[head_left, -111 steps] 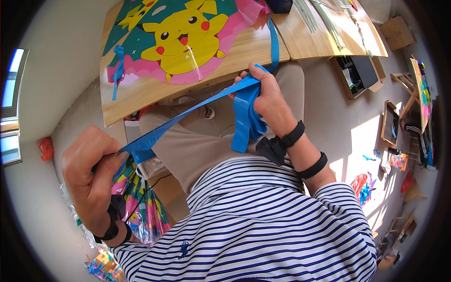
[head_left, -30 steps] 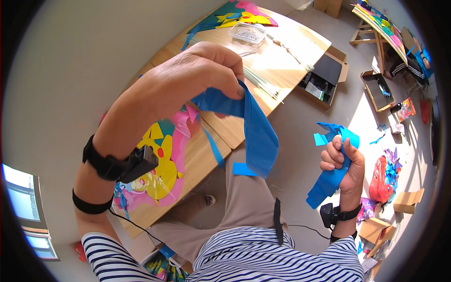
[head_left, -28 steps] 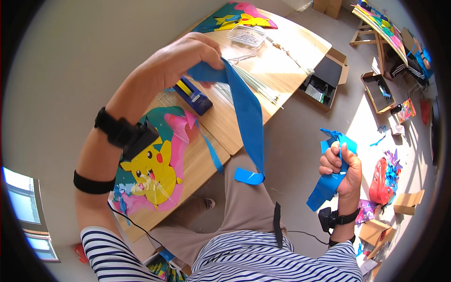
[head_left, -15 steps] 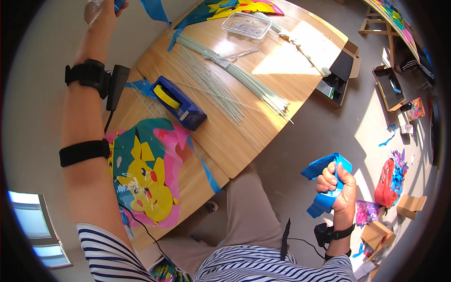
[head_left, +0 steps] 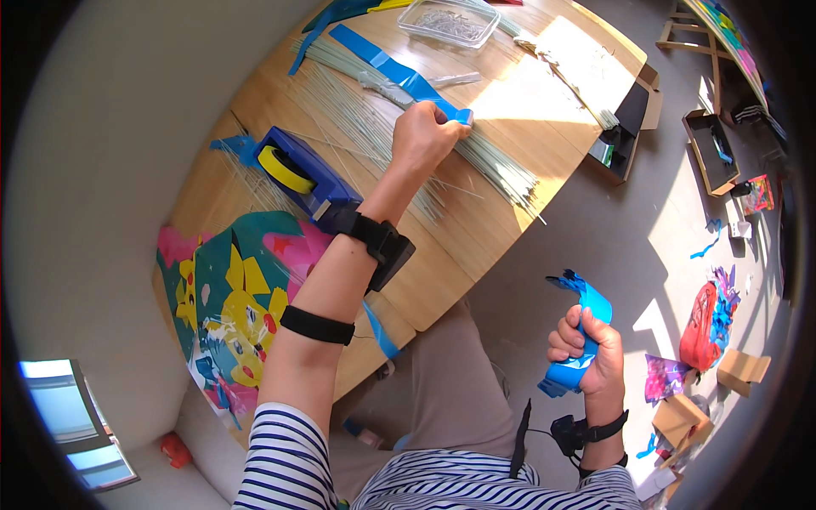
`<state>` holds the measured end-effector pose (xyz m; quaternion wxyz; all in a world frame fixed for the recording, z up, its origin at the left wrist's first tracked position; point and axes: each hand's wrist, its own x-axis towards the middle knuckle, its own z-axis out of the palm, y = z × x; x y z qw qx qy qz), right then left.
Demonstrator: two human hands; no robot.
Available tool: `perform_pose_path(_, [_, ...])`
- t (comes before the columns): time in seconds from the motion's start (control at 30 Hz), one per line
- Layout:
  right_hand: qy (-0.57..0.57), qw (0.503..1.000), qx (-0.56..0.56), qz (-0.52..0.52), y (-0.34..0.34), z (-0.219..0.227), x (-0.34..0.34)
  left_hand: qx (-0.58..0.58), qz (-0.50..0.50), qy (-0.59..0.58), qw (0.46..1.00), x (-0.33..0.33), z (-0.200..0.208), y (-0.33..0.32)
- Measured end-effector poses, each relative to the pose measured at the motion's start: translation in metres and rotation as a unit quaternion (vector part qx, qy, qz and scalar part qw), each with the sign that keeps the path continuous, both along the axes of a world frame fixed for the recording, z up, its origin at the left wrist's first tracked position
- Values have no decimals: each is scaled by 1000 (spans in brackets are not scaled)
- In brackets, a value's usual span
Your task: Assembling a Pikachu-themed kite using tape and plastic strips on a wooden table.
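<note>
My left hand (head_left: 422, 140) is closed on one end of a blue plastic strip (head_left: 391, 68), above a bundle of thin pale rods (head_left: 501, 170) on the table. The strip runs from my fingers toward the far left. Low on the right, off the table's edge, my right hand (head_left: 586, 353) is wrapped round a folded bundle of blue strip (head_left: 595, 297), whose loose ends stick out above and below the fist. Beside my left forearm stands a blue tape dispenser (head_left: 336, 191) with a yellow-cored roll. A printed sheet with yellow cartoon figures (head_left: 246, 289) lies partly under that arm.
A clear plastic tub (head_left: 449, 25) of small metal bits stands at the table's far side. Loose rods (head_left: 348, 119) spread beside the bundle. Past the table (head_left: 425, 272), open cardboard boxes (head_left: 712, 157) and a red bag (head_left: 701, 327) lie on the floor.
My left hand has swung from the far upper left to over the rods, bringing the blue strip across the table. My right hand has shifted slightly left and down, still gripping its bundle.
</note>
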<state>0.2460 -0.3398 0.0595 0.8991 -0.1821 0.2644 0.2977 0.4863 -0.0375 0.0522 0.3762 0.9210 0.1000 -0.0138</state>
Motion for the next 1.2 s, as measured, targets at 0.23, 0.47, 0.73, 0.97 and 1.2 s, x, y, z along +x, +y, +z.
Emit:
perform_pose_path(0.23, [-42, 997, -13, 56, 23, 24, -11, -179, -71, 27, 981, -134, 47, 2])
perform_pose_path(0.47, [-98, 964, -8, 247, 71, 74, -39, -586, -98, 341, 729, -280, 38, -23])
perform_pose_path(0.73, [-144, 952, -3, 271, 93, 85, -71, -702, -131, 170, 679, -272, 91, -45])
perform_pose_path(0.97, [-198, 929, -45, 310, 94, 106, -79, -721, -108, 76, 680, -286, 129, -32])
perform_pose_path(1.2, [-289, 892, -123, 326, 107, 123, -77, -723, -123, 32, 679, -289, 149, -20])
